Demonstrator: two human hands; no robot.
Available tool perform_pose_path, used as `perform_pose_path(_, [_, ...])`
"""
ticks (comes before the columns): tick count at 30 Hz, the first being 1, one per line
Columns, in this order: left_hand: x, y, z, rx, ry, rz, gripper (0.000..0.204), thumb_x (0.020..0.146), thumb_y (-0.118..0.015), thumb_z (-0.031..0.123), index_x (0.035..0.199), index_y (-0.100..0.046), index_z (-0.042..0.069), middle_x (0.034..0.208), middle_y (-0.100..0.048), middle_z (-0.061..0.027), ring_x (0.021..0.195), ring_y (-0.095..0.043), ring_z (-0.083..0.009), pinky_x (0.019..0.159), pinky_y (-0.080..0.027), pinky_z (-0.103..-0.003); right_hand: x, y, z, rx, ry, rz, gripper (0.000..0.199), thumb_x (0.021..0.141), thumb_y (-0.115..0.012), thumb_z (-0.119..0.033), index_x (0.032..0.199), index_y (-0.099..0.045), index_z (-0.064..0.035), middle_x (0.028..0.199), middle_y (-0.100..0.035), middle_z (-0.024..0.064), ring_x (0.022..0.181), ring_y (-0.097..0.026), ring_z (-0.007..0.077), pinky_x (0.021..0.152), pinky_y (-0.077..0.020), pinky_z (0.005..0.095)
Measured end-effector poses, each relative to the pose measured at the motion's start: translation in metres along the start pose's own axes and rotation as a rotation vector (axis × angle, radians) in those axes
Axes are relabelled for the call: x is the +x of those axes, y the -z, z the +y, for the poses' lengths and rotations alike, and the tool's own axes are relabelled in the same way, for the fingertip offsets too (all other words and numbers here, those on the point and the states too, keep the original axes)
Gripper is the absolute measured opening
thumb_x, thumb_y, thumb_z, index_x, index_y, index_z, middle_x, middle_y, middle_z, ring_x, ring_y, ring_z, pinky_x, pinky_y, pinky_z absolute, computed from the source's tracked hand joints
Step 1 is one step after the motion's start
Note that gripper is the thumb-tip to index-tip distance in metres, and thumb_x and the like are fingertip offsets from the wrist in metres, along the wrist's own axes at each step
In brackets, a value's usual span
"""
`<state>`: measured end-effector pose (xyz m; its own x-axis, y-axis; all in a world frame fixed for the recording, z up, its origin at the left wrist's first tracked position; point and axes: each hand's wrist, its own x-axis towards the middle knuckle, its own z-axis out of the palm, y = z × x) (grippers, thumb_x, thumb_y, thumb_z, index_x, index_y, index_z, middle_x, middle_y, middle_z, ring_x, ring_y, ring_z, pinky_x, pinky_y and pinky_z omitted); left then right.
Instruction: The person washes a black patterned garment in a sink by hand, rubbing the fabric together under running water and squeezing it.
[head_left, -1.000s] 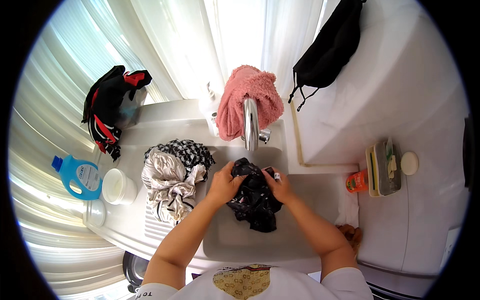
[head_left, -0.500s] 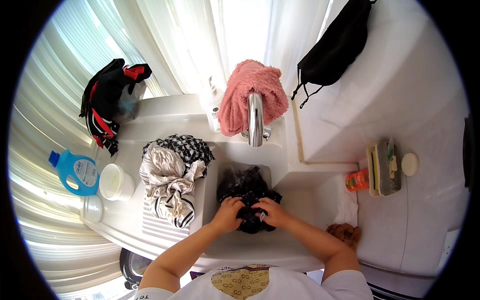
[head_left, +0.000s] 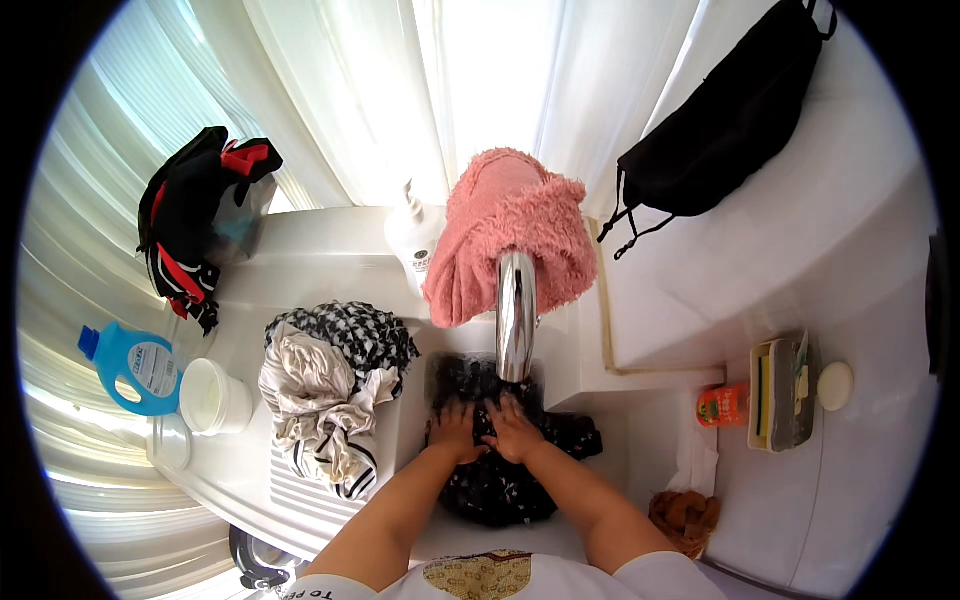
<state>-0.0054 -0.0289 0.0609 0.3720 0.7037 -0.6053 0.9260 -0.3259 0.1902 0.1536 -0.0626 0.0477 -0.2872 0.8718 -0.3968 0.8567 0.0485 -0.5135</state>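
Observation:
A black garment with small light specks [head_left: 500,492] lies bunched in the basin of the white sink [head_left: 620,430], spreading toward the near side and to the right. My left hand [head_left: 455,430] rests palm down on it, fingers stretched forward. Close beside it, my right hand [head_left: 512,430] also lies flat on the cloth with its fingers spread. Just beyond my fingertips stands the chrome faucet [head_left: 515,320]. A pink fluffy towel [head_left: 515,215] is draped over the back of the faucet. Part of the garment under my palms is hidden.
Left on the ribbed washboard [head_left: 300,485] lie a beige cloth [head_left: 315,385] and a black-and-white cloth [head_left: 365,335]. Beyond are a white tub [head_left: 216,398], blue jug [head_left: 142,368], dark-red clothing [head_left: 190,215] and pump bottle [head_left: 412,235]. Right: black mask [head_left: 725,130], soap holder [head_left: 782,395], orange container [head_left: 722,405], brown cloth [head_left: 685,520].
My hands have moved closer together and flattened onto the garment from a bunched grip. The garment now spreads farther toward me and to the right. The view has shifted too.

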Motion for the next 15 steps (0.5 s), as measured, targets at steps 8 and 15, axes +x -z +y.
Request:
perform_pose_path(8, [0.018, 0.032, -0.008, -0.486, 0.111, -0.082, 0.088, 0.074, -0.068, 0.047, 0.139, -0.029, 0.002, 0.135, -0.042, -0.0216, 0.123, -0.043, -0.0359, 0.103, -0.036, -0.039, -0.009, 0.024, -0.006, 0.172, -0.062, 0.204, 0.055, 0.081, -0.064, -0.028, 0.127, -0.045, -0.0036, 0.133, -0.041, 0.0254, 0.120, -0.045, 0.0383, 0.101, -0.0356, 0.0459])
perform_pose_path(15, [0.048, -0.012, 0.004, -1.147, 0.224, 0.687, 0.052, 0.075, -0.063, 0.018, 0.123, -0.051, 0.000, 0.119, -0.056, -0.0184, 0.109, -0.054, -0.0300, 0.093, -0.043, -0.040, -0.028, -0.018, 0.002, 0.663, -0.720, 0.700, 0.049, 0.077, -0.068, -0.026, 0.116, -0.051, -0.0003, 0.121, -0.053, 0.0221, 0.112, -0.051, 0.0353, 0.094, -0.0397, 0.0429])
